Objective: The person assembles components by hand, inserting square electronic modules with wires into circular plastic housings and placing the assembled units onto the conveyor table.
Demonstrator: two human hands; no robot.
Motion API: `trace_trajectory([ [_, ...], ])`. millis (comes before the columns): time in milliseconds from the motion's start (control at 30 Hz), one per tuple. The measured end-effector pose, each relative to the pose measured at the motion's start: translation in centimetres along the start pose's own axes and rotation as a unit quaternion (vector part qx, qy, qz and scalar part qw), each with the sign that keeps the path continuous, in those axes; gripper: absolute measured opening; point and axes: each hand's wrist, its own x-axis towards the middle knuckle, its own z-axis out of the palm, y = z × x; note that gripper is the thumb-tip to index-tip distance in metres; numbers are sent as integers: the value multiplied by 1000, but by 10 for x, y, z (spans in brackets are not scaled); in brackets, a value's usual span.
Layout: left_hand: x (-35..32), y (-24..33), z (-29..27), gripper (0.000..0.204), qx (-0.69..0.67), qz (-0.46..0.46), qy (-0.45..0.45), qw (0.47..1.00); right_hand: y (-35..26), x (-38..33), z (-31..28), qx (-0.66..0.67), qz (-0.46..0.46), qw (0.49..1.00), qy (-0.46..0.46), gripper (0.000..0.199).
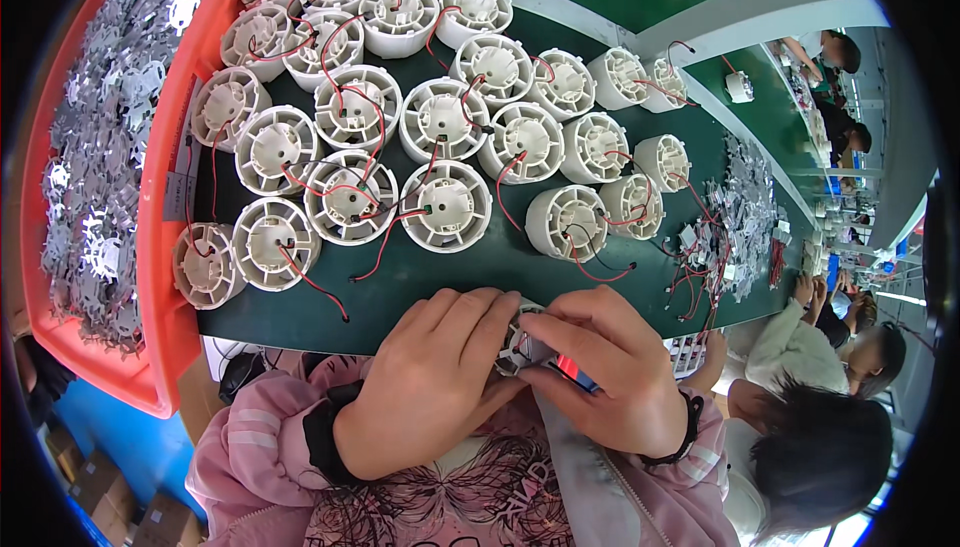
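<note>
Here it is: small grey part (520, 349), cut-outs showing, held up between left hand (430, 382) and right hand (615, 367), partly hidden by fingers, right thumb and forefinger pinching.

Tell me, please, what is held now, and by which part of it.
The left hand and the right hand hold a small grey part by its opposite sides; its full shape is hidden.

Bin (160, 319) at nine o'clock looked smooth, glossy plastic; thin parts (95, 177) inside gleamed like bare metal. Housings (398, 39) toward eleven looked matt plastic. Tabletop (258, 316) beneath was smooth, low-sheen. Small part (536, 349) toward five, near centre, looked dull metallic. Sleeve (250, 437) at eight was soft cloth; boxes (105, 495) beyond, matt cardboard.
</note>
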Motion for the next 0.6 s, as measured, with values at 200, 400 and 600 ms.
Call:
trace_trajectory([
  [200, -2, -6, 0, 72, -30, 15, -3, 999, 4, 4, -6, -13, -35, 998, -56, 50],
  [400, -2, -12, 0, 71, -35, 40, -10, 999, -1, 4, -3, -11, -20, 998, -53, 49],
  [600, -1, -12, -1, 69, -28, 56, -12, 998, -11, -5, 7, -45, 31, 998, -15, 47],
])
